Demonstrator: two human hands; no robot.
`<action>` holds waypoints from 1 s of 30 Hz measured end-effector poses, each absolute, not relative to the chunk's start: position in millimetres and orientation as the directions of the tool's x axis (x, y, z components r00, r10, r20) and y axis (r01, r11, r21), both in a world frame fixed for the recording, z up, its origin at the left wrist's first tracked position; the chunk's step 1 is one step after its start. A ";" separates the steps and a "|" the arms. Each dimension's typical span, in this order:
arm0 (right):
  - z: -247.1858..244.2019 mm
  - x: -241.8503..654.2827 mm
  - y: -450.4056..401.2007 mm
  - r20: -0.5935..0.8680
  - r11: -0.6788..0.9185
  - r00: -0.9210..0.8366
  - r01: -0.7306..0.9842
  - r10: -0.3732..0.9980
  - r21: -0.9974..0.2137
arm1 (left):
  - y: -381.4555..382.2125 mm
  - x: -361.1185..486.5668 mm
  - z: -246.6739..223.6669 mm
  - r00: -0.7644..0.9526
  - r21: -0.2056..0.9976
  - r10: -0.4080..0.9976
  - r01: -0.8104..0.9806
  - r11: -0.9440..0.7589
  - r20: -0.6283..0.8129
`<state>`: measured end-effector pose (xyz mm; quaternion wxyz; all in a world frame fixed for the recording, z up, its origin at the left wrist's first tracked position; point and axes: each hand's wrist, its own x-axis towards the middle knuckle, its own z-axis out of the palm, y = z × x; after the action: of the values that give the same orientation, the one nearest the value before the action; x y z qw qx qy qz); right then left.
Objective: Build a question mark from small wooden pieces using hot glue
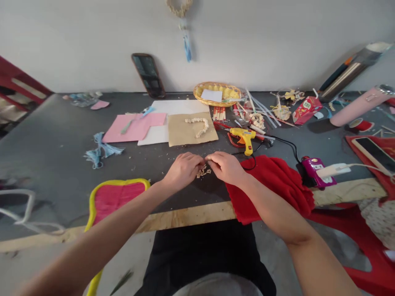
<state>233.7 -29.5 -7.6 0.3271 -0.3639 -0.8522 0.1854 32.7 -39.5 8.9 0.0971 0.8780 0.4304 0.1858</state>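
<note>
Left hand (pixel 183 170): reaches in low over the tabletop (pixel 135 160) with fingers bent and drawn in toward the thumb; too small and shadowed there to tell whether anything is pinched.
Right hand (pixel 226 166): comes in from the other side, index finger and thumb near each other, tips meeting or nearly meeting the left hand's; cannot tell what, if anything, sits between.
Short pale pieces (pixel 202 172): lie loose in a small scatter on the tabletop, just below the joined fingertips.
Step in hand: looks like close fingertip work on something tiny, probably a piece like those in the scatter (a guess from the pose, no more).
Next move: seems to call for a light, even pinch and small finger motions, without brushing the scatter apart.
Curved strand (pixel 196 120): rests on brown paper (pixel 182 131), beyond the hands; bends round like a hook, made up of similar-looking pale bits.
Yellow glue gun (pixel 246 137): lies on its side beyond the right hand, near enough to call for care with the forearm; cannot tell whether hot.
Red cloth (pixel 265 176): spreads in folds under the right forearm and hangs over the table's near edge.
Blue tassels (pixel 106 150): lie beyond the left forearm, near pink paper (pixel 132 127).
</note>
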 end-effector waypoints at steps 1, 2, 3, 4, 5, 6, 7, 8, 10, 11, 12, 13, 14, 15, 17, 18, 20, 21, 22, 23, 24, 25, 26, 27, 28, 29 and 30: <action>-7.9 234.2 -28.4 0.425 0.667 -0.520 0.500 0.741 -0.552 | -37.4 32.0 9.0 0.581 0.332 0.771 0.696 -0.637 0.261; -8.2 234.8 -27.2 0.427 0.669 -0.520 0.499 0.740 -0.551 | -35.4 31.7 8.9 0.600 0.325 0.748 0.673 -0.664 0.285; -8.3 235.5 -25.9 0.430 0.671 -0.520 0.498 0.738 -0.550 | -33.3 31.6 8.6 0.617 0.313 0.721 0.650 -0.692 0.315; -8.2 236.3 -24.6 0.435 0.671 -0.516 0.498 0.738 -0.549 | -31.3 31.6 8.0 0.627 0.298 0.698 0.632 -0.715 0.346; -8.1 237.2 -23.3 0.441 0.671 -0.509 0.501 0.739 -0.547 | -29.2 31.6 7.2 0.636 0.287 0.674 0.612 -0.737 0.376; -7.8 238.1 -22.0 0.446 0.668 -0.500 0.505 0.743 -0.546 | -27.1 31.4 6.1 0.638 0.286 0.658 0.595 -0.751 0.401; -7.5 239.0 -20.9 0.448 0.664 -0.491 0.512 0.747 -0.545 | -25.1 31.1 4.9 0.639 0.294 0.639 0.570 -0.767 0.428; -7.2 239.7 -20.0 0.450 0.661 -0.485 0.516 0.750 -0.545 | -23.2 30.5 3.9 0.625 0.311 0.630 0.551 -0.774 0.460; -7.0 240.3 -18.8 0.447 0.663 -0.491 0.515 0.748 -0.544 | -19.7 28.3 2.4 0.579 0.352 0.628 0.524 -0.775 0.521; -7.2 240.0 -18.4 0.445 0.669 -0.502 0.509 0.742 -0.541 | -18.2 26.8 2.4 0.558 0.371 0.630 0.514 -0.773 0.539; -7.5 239.5 -18.2 0.442 0.676 -0.514 0.504 0.735 -0.537 | -16.8 24.9 2.8 0.544 0.384 0.632 0.506 -0.772 0.552; -8.1 238.7 -18.2 0.437 0.682 -0.527 0.502 0.729 -0.531 | -15.5 22.8 3.6 0.531 0.388 0.630 0.503 -0.772 0.567; -8.6 237.7 -18.1 0.430 0.685 -0.537 0.505 0.726 -0.525 | -14.3 20.6 4.7 0.527 0.380 0.611 0.486 -0.787 0.591; -9.2 236.8 -18.2 0.425 0.685 -0.541 0.510 0.726 -0.521 | -13.4 18.4 5.9 0.523 0.371 0.591 0.469 -0.801 0.614; -9.8 235.0 -18.5 0.422 0.682 -0.539 0.520 0.729 -0.514 | -11.9 14.5 7.8 0.521 0.344 0.547 0.439 -0.830 0.655; -9.8 234.3 -18.8 0.424 0.682 -0.536 0.522 0.730 -0.513 | -11.4 13.1 8.4 0.520 0.327 0.527 0.430 -0.842 0.672; -9.3 233.3 -19.6 0.427 0.686 -0.540 0.521 0.725 -0.507 | -10.7 11.6 8.4 0.523 0.294 0.494 0.420 -0.859 0.695; -8.9 233.0 -20.1 0.426 0.692 -0.548 0.520 0.720 -0.500 | -10.5 11.4 7.9 0.530 0.280 0.482 0.417 -0.865 0.698; -8.6 232.7 -20.6 0.425 0.700 -0.560 0.516 0.712 -0.493 | -10.3 11.5 7.1 0.538 0.270 0.472 0.412 -0.870 0.698; -8.3 232.4 -21.0 0.426 0.710 -0.571 0.511 0.702 -0.485 | -10.1 11.7 6.3 0.550 0.262 0.465 0.409 -0.874 0.694; -8.2 232.1 -21.4 0.430 0.720 -0.580 0.505 0.692 -0.476 | -9.9 12.0 5.4 0.560 0.254 0.458 0.406 -0.878 0.690; -8.3 231.8 -21.7 0.431 0.727 -0.589 0.502 0.684 -0.468 | -9.7 12.2 4.5 0.569 0.247 0.455 0.407 -0.880 0.685; -8.6 231.4 -21.8 0.430 0.731 -0.594 0.503 0.680 -0.462 | -9.6 12.5 3.8 0.575 0.241 0.455 0.412 -0.879 0.679; -8.9 231.1 -21.8 0.423 0.729 -0.597 0.509 0.682 -0.457 | -9.5 12.8 3.3 0.577 0.234 0.455 0.417 -0.878 0.678; -9.2 230.7 -21.6 0.410 0.724 -0.600 0.520 0.687 -0.453 | -9.4 13.1 3.0 0.576 0.230 0.455 0.422 -0.877 0.679; -9.4 230.3 -21.4 0.396 0.719 -0.603 0.532 0.693 -0.449 | -9.3 13.5 2.9 0.572 0.227 0.456 0.427 -0.875 0.682; -9.5 229.9 -21.0 0.383 0.713 -0.604 0.542 0.698 -0.445 | -9.2 14.0 3.0 0.567 0.226 0.459 0.433 -0.873 0.684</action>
<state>229.9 -21.0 -9.5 0.2735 -0.3507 -0.8842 0.1429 14.0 -9.2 3.0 0.0164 0.8850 0.2518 0.3912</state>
